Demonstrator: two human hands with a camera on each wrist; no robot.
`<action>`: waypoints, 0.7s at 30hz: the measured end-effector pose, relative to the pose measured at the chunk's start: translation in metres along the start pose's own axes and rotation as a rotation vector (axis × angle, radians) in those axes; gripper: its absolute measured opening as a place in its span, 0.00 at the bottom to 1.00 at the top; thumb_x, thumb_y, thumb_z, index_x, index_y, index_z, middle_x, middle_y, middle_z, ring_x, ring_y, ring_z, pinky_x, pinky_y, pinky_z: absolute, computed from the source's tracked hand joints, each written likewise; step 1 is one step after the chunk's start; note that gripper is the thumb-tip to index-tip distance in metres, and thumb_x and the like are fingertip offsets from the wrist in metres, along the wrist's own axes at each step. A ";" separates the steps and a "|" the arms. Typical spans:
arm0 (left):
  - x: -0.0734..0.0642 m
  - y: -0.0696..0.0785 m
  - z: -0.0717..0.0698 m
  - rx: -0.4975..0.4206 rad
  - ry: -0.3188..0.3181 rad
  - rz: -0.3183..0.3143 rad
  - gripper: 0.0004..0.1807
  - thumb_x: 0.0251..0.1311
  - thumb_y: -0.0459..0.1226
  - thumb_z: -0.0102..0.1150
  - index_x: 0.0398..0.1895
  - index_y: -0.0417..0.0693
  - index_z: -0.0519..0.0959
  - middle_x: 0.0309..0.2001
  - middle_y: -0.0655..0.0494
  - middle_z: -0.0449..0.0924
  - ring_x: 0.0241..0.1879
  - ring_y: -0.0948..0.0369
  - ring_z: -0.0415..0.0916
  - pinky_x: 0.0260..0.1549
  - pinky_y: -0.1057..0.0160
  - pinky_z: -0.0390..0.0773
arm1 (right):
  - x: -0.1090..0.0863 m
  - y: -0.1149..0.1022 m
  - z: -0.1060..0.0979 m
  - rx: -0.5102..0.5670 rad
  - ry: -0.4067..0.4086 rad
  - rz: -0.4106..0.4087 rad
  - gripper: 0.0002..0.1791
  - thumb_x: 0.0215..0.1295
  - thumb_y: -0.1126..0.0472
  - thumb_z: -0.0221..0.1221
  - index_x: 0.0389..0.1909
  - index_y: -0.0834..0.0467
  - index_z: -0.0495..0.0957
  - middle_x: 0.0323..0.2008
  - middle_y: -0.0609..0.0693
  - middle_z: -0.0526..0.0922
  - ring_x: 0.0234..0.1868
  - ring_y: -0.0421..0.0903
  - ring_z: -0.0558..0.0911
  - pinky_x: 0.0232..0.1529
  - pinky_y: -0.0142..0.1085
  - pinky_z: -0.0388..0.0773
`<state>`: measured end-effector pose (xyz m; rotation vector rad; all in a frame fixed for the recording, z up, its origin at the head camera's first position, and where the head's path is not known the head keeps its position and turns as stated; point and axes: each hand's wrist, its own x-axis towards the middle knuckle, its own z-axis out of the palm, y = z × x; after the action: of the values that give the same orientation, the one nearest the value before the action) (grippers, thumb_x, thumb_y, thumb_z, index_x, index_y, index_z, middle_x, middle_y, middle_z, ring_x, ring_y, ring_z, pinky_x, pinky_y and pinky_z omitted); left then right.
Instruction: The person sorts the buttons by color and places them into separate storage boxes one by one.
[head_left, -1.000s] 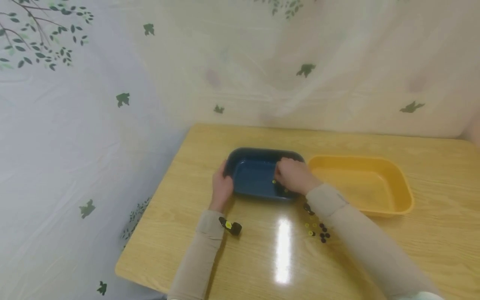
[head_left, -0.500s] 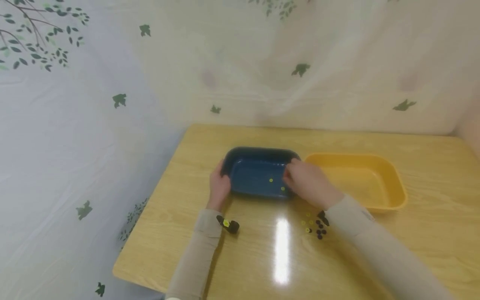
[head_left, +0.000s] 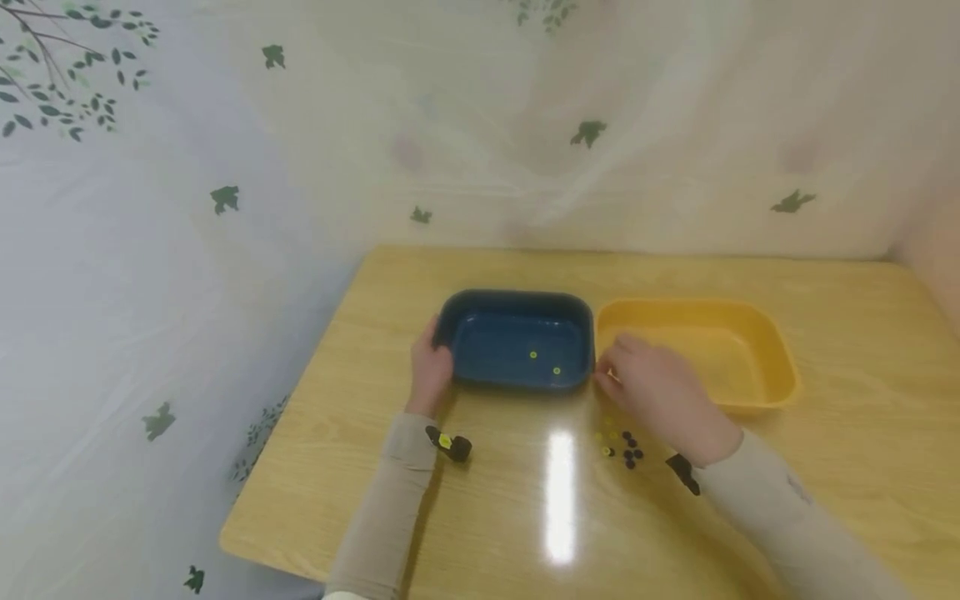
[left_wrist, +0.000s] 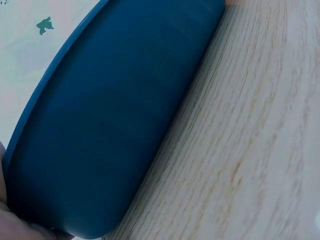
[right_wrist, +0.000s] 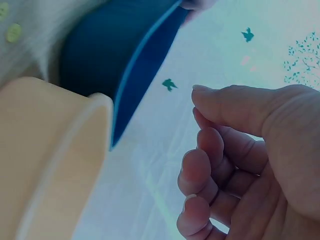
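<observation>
A blue plastic bin [head_left: 491,342] stands on the table, and two small yellow buttons [head_left: 533,355] lie on its floor. My left hand [head_left: 431,375] grips the bin's left end; in the left wrist view only part of that hand [left_wrist: 17,225] shows beside the bin's outer wall [left_wrist: 110,110]. Over the near left corner of a yellow bin [head_left: 780,367] hovers my right hand [head_left: 667,396]. Its fingers are loosely bent, with thumb and index finger close together and nothing visible between them [right_wrist: 260,145]. On the table below lie several black buttons [head_left: 638,454] and yellow buttons [head_left: 606,452].
The two bins stand side by side, their ends almost touching. Both wrists wear black straps, the left one [head_left: 450,444] with a small camera. Behind the wooden table [head_left: 480,508] hangs a pale cloth [head_left: 495,108] printed with leaves and birds.
My right hand has moved out of the blue bin, rightward and toward me, to the yellow bin's near corner. The two yellow buttons in the blue bin are now uncovered. My left hand keeps its grip.
</observation>
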<state>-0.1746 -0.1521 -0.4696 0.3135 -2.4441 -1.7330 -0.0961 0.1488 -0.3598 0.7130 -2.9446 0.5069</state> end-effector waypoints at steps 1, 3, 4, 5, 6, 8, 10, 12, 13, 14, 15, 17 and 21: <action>0.000 0.000 -0.001 0.005 0.003 0.002 0.38 0.53 0.20 0.40 0.73 0.38 0.58 0.73 0.45 0.57 0.72 0.52 0.52 0.69 0.55 0.52 | -0.002 0.000 0.001 -0.005 0.004 -0.002 0.05 0.59 0.61 0.65 0.32 0.59 0.84 0.26 0.46 0.72 0.24 0.43 0.72 0.24 0.36 0.73; 0.001 0.000 -0.001 0.017 0.004 0.006 0.38 0.53 0.20 0.39 0.72 0.37 0.59 0.73 0.44 0.57 0.72 0.51 0.52 0.69 0.55 0.53 | -0.006 0.000 0.006 -0.011 0.014 -0.013 0.04 0.59 0.61 0.64 0.30 0.59 0.84 0.25 0.46 0.71 0.22 0.42 0.70 0.21 0.35 0.72; 0.001 0.000 -0.002 0.022 0.004 0.011 0.37 0.53 0.20 0.39 0.72 0.37 0.59 0.73 0.44 0.57 0.72 0.51 0.52 0.69 0.55 0.53 | -0.008 -0.001 0.009 -0.015 0.019 -0.023 0.04 0.59 0.62 0.64 0.29 0.58 0.83 0.24 0.45 0.70 0.22 0.42 0.70 0.21 0.34 0.71; 0.001 0.000 -0.002 0.023 0.003 0.011 0.37 0.53 0.20 0.39 0.72 0.37 0.59 0.72 0.44 0.57 0.72 0.51 0.52 0.69 0.55 0.53 | -0.010 0.000 0.012 -0.023 0.028 -0.039 0.03 0.59 0.62 0.64 0.29 0.58 0.83 0.24 0.45 0.71 0.22 0.41 0.69 0.20 0.34 0.70; 0.001 -0.001 -0.002 0.024 0.002 0.012 0.37 0.53 0.20 0.39 0.72 0.37 0.59 0.72 0.44 0.57 0.72 0.51 0.52 0.69 0.55 0.53 | -0.012 0.000 0.015 -0.031 0.033 -0.055 0.04 0.59 0.62 0.64 0.28 0.58 0.83 0.24 0.45 0.70 0.21 0.41 0.68 0.19 0.33 0.69; 0.001 -0.001 -0.002 0.016 0.000 0.008 0.37 0.53 0.20 0.39 0.72 0.37 0.59 0.73 0.43 0.57 0.72 0.51 0.52 0.69 0.55 0.52 | -0.015 0.001 0.022 -0.051 0.034 -0.086 0.03 0.59 0.63 0.65 0.28 0.58 0.82 0.23 0.45 0.70 0.20 0.40 0.67 0.18 0.32 0.67; 0.001 -0.001 -0.002 0.008 0.002 0.005 0.38 0.53 0.20 0.39 0.72 0.37 0.59 0.73 0.44 0.57 0.72 0.51 0.52 0.69 0.55 0.52 | -0.019 0.001 0.029 -0.065 0.021 -0.108 0.03 0.57 0.64 0.66 0.29 0.59 0.82 0.23 0.46 0.72 0.21 0.40 0.68 0.18 0.32 0.68; 0.000 -0.001 -0.002 -0.002 0.001 0.003 0.38 0.53 0.20 0.39 0.72 0.37 0.58 0.73 0.44 0.56 0.72 0.51 0.52 0.70 0.55 0.52 | -0.023 0.000 0.035 -0.070 0.001 -0.122 0.04 0.54 0.64 0.68 0.30 0.59 0.83 0.25 0.47 0.75 0.23 0.42 0.72 0.20 0.33 0.71; 0.001 -0.001 -0.002 -0.007 0.001 0.003 0.38 0.53 0.20 0.39 0.72 0.37 0.58 0.73 0.44 0.56 0.72 0.51 0.52 0.70 0.56 0.52 | -0.025 0.000 0.038 -0.075 -0.010 -0.126 0.06 0.53 0.64 0.69 0.31 0.59 0.83 0.26 0.47 0.77 0.24 0.43 0.74 0.20 0.34 0.72; 0.001 0.000 -0.001 -0.014 0.001 0.004 0.38 0.53 0.20 0.39 0.72 0.37 0.58 0.73 0.44 0.56 0.72 0.52 0.51 0.70 0.56 0.52 | -0.026 -0.001 0.041 -0.078 -0.021 -0.127 0.07 0.52 0.64 0.69 0.31 0.59 0.83 0.28 0.48 0.79 0.26 0.44 0.76 0.22 0.35 0.74; 0.001 0.000 -0.001 -0.013 0.004 0.006 0.38 0.53 0.20 0.39 0.72 0.37 0.58 0.73 0.44 0.57 0.72 0.52 0.52 0.70 0.56 0.52 | -0.027 -0.001 0.043 -0.081 -0.031 -0.128 0.07 0.52 0.63 0.70 0.31 0.59 0.83 0.30 0.49 0.81 0.27 0.45 0.78 0.23 0.35 0.75; 0.001 0.000 -0.001 -0.012 0.002 0.012 0.37 0.53 0.20 0.39 0.72 0.36 0.58 0.73 0.44 0.57 0.72 0.52 0.52 0.70 0.56 0.52 | -0.029 -0.001 0.048 -0.091 -0.048 -0.126 0.06 0.52 0.63 0.70 0.30 0.58 0.83 0.35 0.52 0.83 0.27 0.46 0.78 0.22 0.35 0.74; 0.001 0.000 -0.001 -0.007 -0.001 0.010 0.37 0.53 0.20 0.39 0.72 0.36 0.58 0.73 0.43 0.57 0.72 0.52 0.52 0.70 0.56 0.52 | -0.031 -0.001 0.055 -0.114 -0.054 -0.118 0.05 0.51 0.64 0.68 0.27 0.58 0.82 0.41 0.56 0.84 0.23 0.43 0.73 0.17 0.31 0.66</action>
<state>-0.1750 -0.1533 -0.4688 0.2991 -2.4351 -1.7374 -0.0678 0.1429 -0.4162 0.8930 -2.9292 0.3119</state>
